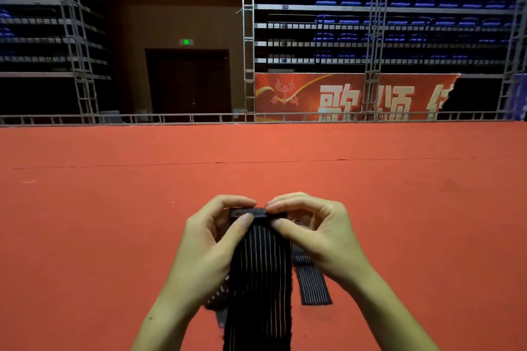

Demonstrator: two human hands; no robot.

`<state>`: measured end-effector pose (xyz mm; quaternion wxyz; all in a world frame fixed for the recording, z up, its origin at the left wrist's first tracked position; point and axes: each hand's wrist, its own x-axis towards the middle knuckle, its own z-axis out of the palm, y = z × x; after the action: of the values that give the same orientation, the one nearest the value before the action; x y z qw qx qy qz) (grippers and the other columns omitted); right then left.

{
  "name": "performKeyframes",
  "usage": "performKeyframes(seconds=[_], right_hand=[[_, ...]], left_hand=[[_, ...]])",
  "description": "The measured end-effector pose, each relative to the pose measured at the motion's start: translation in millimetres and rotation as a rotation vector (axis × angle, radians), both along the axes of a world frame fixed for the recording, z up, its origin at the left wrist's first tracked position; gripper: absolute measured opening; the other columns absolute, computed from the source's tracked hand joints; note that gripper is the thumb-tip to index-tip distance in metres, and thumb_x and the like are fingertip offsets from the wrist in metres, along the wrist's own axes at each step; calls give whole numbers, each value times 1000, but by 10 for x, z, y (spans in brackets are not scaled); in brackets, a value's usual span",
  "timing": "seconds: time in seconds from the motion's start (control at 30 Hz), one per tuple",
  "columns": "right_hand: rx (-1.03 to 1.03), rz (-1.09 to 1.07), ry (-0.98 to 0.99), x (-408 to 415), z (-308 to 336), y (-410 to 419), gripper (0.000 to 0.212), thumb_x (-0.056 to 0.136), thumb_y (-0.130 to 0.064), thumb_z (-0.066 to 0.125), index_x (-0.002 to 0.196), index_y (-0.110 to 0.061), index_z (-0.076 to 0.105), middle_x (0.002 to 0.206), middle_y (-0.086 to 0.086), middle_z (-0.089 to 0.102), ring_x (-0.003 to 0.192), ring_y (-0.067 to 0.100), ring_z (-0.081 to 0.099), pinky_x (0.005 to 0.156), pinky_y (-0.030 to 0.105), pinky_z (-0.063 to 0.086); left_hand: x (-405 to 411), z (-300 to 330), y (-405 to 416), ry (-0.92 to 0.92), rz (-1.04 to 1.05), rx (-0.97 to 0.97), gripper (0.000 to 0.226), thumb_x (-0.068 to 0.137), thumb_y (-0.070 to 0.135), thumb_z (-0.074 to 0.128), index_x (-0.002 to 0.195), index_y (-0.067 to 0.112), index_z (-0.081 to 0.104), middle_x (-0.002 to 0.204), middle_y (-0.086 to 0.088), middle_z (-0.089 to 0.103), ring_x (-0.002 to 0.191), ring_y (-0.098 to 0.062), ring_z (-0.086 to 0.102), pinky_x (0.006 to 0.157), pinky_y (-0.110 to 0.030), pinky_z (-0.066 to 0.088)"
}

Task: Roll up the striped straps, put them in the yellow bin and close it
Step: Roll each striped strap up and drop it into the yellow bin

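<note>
The striped strap [261,271] hangs in front of the person, its top end folded over into the start of a roll and its long tail running down out of the bottom of the view. The left hand [212,232] and the right hand [310,229] both pinch that top edge, thumbs on the near face and curled fingers over the fold. The roll looks barely begun, so the main risk is that the first turn goes in crooked or loose; the strap seems stretchy and limp, and uneven pressure from the two thumbs would likely make the roll cone out or spring open. The hanging tail could also twist. A second striped strap [312,279] lies flat on the red carpet [114,208] just beyond the right wrist, and another strap end [218,298] peeks out by the left forearm; both are close enough to get caught up. The yellow bin is not in view. Well beyond stand a metal railing [171,117], a red banner [350,97] and tiers of blue seats [399,3].
</note>
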<state>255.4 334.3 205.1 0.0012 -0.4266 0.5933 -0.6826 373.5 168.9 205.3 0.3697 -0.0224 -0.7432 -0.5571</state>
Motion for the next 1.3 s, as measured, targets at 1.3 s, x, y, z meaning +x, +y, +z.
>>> performKeyframes(seconds=[1.3], right_hand=[[-10,-102,157,1053,-373,505,30,94,-3,78,109,-28,75,116,-1,77,105,22,76,82,41,64]], left_hand=[[1054,-258,412,18,-21,62,16,93,19,75,104,29,80,106,-3,83,100,-24,79,75,-44,60]])
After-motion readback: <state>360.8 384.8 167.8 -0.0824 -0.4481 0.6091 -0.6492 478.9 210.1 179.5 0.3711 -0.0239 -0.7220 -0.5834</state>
